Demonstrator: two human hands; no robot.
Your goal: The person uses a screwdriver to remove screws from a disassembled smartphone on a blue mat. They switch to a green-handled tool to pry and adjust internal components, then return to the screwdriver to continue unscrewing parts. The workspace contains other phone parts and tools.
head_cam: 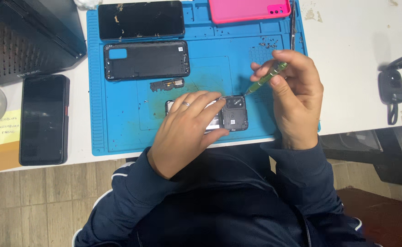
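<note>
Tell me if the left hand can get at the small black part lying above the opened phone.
Probably yes: the left hand rests on the opened phone, and the small black part lies just beyond on bare blue mat, nothing between.

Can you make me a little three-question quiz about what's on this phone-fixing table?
1. True or false: the left hand presses down on the opened phone lying on the blue mat.
2. What does the right hand hold?
A. a green screwdriver
B. a pink case
C. a glass
3. Fill in: the pink case lies at the mat's ___ edge.

Key
1. True.
2. A. The screwdriver points its tip at the phone's top corner.
3. Far. It lies at the edge away from the person, right of the black screen panel.
</note>
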